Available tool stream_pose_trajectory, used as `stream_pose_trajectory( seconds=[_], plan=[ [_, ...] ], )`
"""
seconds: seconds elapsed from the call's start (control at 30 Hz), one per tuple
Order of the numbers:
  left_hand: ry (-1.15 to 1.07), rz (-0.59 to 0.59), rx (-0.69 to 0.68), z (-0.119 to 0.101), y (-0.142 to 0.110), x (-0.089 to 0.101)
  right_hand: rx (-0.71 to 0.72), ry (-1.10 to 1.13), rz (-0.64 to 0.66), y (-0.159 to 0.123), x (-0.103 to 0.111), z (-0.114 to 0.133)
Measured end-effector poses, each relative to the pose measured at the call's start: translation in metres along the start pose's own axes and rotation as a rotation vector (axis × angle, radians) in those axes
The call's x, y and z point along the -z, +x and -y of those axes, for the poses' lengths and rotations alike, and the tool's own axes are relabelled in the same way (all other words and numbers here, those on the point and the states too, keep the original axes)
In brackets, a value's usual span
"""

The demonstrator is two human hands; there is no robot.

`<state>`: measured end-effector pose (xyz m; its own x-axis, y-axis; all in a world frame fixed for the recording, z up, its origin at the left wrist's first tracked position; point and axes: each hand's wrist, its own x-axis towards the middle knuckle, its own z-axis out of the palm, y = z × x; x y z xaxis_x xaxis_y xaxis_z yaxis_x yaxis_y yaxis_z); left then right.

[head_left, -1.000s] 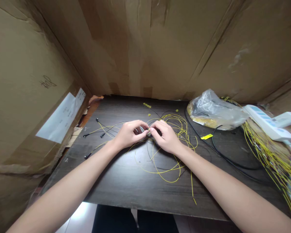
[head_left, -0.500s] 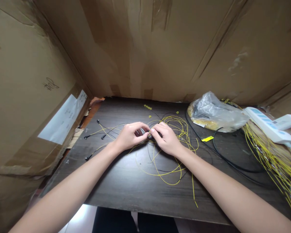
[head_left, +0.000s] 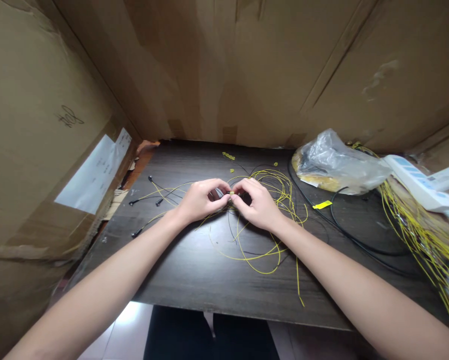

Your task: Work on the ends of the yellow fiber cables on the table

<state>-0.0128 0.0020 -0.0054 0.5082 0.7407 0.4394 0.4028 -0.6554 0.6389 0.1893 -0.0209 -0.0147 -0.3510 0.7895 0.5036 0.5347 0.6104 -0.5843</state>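
Observation:
My left hand [head_left: 201, 200] and my right hand [head_left: 257, 202] meet fingertip to fingertip over the middle of a dark wooden table [head_left: 194, 280]. Both pinch a small black-and-yellow connector [head_left: 231, 193] on the end of a thin yellow wire. That wire belongs to a loose tangle of yellow wires [head_left: 264, 220] that loops under and to the right of my hands. Several thin wires with small black ends [head_left: 151, 200] lie spread out left of my left hand.
Cardboard walls [head_left: 224, 70] box in the table at the back and left. A clear plastic bag [head_left: 337, 162] lies at the back right, with a black cable [head_left: 354, 240], a white power strip [head_left: 415, 182] and a thick bundle of yellow wires [head_left: 423, 235] on the right. Small yellow bits [head_left: 228, 156] lie near the back.
My hands have stayed together on the same spot, with only small finger movements on the connector. The view has shifted slightly.

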Motion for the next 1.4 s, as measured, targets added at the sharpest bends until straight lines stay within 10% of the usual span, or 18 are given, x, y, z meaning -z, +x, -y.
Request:
stream_pose_trajectory(
  seconds=[1.4],
  plan=[
    [-0.003, 0.003, 0.008, -0.0013, -0.001, 0.0011, -0.016, -0.014, 0.082, 0.0013, -0.0001, -0.0009]
  ],
)
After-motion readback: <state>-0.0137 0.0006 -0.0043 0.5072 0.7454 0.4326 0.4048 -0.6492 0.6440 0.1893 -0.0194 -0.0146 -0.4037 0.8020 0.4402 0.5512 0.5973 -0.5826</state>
